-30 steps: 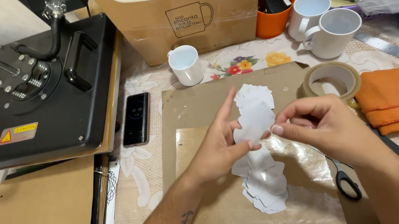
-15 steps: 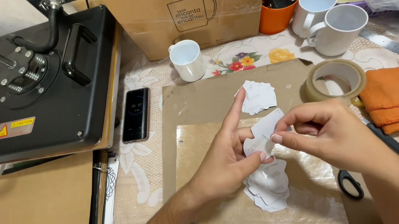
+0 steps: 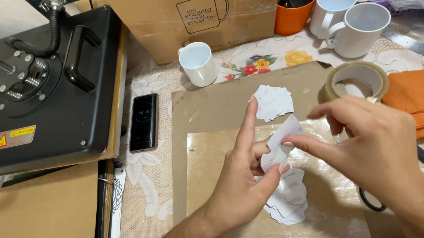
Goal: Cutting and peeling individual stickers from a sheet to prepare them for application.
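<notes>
While both hands [image 3: 301, 167] pinch, scalloped white paper cutout [image 3: 282, 145].

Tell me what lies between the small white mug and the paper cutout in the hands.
In the head view, only bare brown cardboard lies between small white mug and held paper cutout.

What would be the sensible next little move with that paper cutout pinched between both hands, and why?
Probably set the paper cutout, pinched by the left hand and right hand, onto the separate cutout pile on the cardboard sheet, since more remain stacked underneath.
</notes>
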